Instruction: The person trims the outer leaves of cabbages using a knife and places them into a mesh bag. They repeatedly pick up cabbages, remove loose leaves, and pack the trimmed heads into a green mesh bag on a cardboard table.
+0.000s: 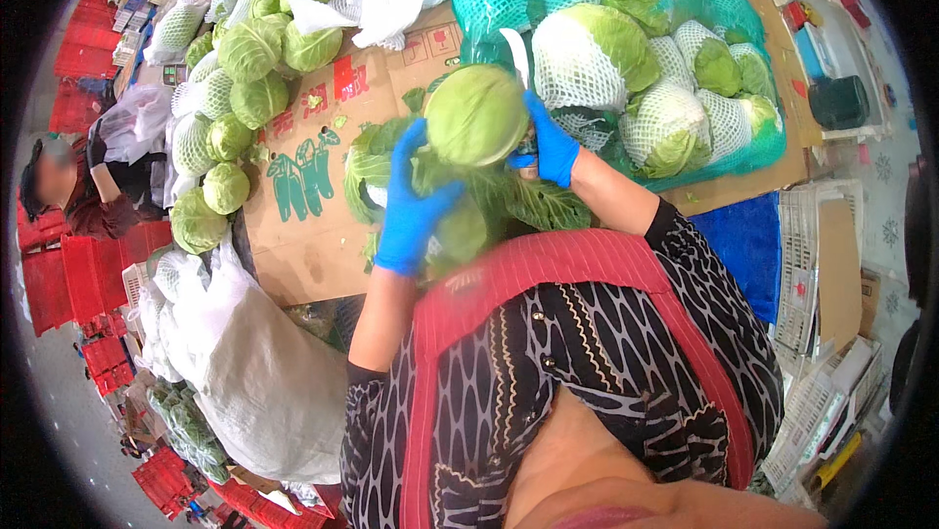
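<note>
A trimmed pale green cabbage [477, 115] is in front of me, between my two blue-gloved hands. My left hand [414, 203] is at its lower left, thumb and fingers spread wide and slightly blurred. Whether its fingertips touch the cabbage is unclear. My right hand [550, 142] grips a knife by its handle, close against the cabbage's right side. The knife's pale curved blade [516, 52] points away from me. Loose outer leaves [550, 199] lie below the cabbage, near my apron. Another round green shape under my left hand is too blurred to identify.
Cabbages [253, 49], some in white foam nets, line the left of the cardboard [293, 265]. At right, a green mesh bag [763, 155] holds net-wrapped cabbages. A bulging white sack [257, 382] stands at lower left. Another person [103, 192] is at far left, near red crates [88, 276].
</note>
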### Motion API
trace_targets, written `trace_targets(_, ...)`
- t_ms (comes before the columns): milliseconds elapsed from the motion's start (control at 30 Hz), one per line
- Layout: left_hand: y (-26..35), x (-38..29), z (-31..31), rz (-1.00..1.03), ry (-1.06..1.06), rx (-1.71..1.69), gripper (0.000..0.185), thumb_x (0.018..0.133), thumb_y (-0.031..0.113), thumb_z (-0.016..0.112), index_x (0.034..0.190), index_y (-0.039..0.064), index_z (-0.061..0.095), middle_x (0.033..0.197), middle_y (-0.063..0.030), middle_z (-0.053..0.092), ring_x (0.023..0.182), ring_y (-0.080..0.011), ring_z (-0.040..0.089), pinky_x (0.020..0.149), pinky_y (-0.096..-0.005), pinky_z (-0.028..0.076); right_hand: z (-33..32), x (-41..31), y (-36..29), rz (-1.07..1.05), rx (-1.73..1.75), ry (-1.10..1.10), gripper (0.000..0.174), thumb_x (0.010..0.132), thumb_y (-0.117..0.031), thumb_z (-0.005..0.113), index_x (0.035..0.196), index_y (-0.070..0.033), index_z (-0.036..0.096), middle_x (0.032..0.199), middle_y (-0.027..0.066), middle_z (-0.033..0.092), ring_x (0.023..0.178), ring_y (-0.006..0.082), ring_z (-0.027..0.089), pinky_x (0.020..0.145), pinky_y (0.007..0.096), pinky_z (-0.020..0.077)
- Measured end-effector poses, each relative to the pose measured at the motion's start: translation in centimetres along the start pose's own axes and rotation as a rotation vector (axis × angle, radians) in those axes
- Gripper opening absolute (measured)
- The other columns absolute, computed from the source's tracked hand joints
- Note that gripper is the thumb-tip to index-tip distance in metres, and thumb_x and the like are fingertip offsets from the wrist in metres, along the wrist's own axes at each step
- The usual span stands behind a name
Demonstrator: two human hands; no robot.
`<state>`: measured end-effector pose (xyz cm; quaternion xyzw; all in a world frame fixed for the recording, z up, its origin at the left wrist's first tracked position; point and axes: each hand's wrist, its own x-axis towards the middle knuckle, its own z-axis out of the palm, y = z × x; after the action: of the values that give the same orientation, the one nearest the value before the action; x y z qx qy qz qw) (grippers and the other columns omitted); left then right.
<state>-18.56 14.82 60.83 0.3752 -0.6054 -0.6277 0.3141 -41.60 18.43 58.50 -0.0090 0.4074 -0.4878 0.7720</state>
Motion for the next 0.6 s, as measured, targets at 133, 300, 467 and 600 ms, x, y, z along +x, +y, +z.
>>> trace_targets(133,-1.2,-0.3,-1.1,-0.016,-0.122,0.454,0.088,0.075,0.015,0.078,0.151,0.012,0.035,0.154,-0.0169,0.029,0.143,-0.0318,0.029,0.116,-0.0455,0.026,-0.8,-1.0,1.3,-0.206,0.110,0.024,0.066,0.094,-0.069,0.040,0.139,-0.021,0.047,0.097,0.0022,0.064,0.052,0.0111,0.044,0.039,0.0223,0.0314)
trace_targets(300,-1.0,-0.1,-1.6,0.069,-0.027,-0.242,0.098,0.071,0.017,0.074,0.155,0.013,0.023,0.156,-0.0199,0.022,0.141,-0.0336,0.032,0.112,-0.0462,0.033,0.5,-3.5,1.0,-0.634,-0.493,0.033,0.065,0.091,-0.044,0.059,0.144,-0.012,0.040,0.119,0.0057,0.062,0.068,0.0112,0.056,0.050,0.0242,0.0431)
trace_targets(467,-1.9,-0.1,-1.8,-0.305,0.066,-0.886,0.085,0.090,0.069,0.045,0.153,0.014,0.028,0.154,-0.0108,0.036,0.139,-0.0324,0.038,0.113,-0.0503,0.033,3.2,-3.8,-2.5,-0.721,-1.158,-0.181,0.073,0.084,-0.018,0.075,0.146,-0.005,0.039,0.136,0.0081,0.055,0.092,0.0120,0.058,0.080,0.0264,0.0497)
trace_targets(600,-3.1,-0.6,-1.9,-0.187,-0.129,-0.612,0.090,0.081,0.066,0.062,0.146,0.007,0.038,0.143,-0.0115,0.047,0.130,-0.0259,0.047,0.110,-0.0392,0.038,5.9,-3.3,-4.7,-0.716,-1.176,-0.392,0.053,0.085,-0.019,0.075,0.134,-0.009,0.056,0.121,0.0047,0.059,0.098,0.0131,0.054,0.084,0.0273,0.0480)
